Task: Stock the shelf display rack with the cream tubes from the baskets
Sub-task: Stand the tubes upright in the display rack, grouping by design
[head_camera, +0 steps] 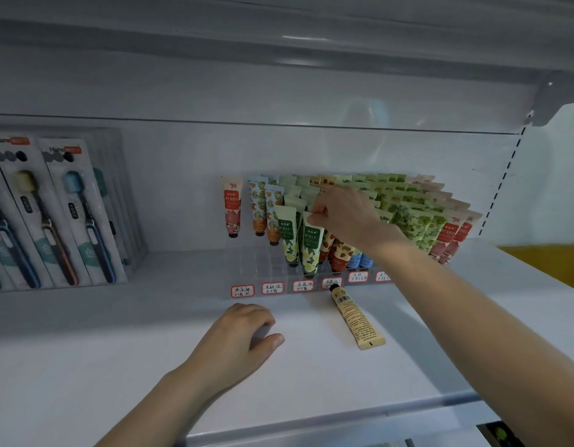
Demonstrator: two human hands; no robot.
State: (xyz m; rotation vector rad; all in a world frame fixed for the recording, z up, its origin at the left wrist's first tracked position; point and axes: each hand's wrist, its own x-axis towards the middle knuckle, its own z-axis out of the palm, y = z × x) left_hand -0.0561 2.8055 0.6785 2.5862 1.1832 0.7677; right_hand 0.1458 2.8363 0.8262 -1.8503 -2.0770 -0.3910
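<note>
A clear display rack (247, 269) stands on the white shelf, holding several upright cream tubes in rows. My right hand (343, 214) reaches into the rack and pinches the top of a green-labelled cream tube (311, 250) standing in the front row. My left hand (243, 337) rests palm down on the shelf in front of the rack, fingers curled, holding nothing. A pale yellow tube (353, 314) with a black cap lies flat on the shelf just in front of the rack.
Packaged toothbrushes (53, 214) lean at the shelf's left. Handwritten red-bordered labels (272, 288) line the rack's front. Another shelf (279, 43) hangs close overhead. The shelf's front edge (343, 417) runs below my arms. A yellow surface (550, 262) shows at right.
</note>
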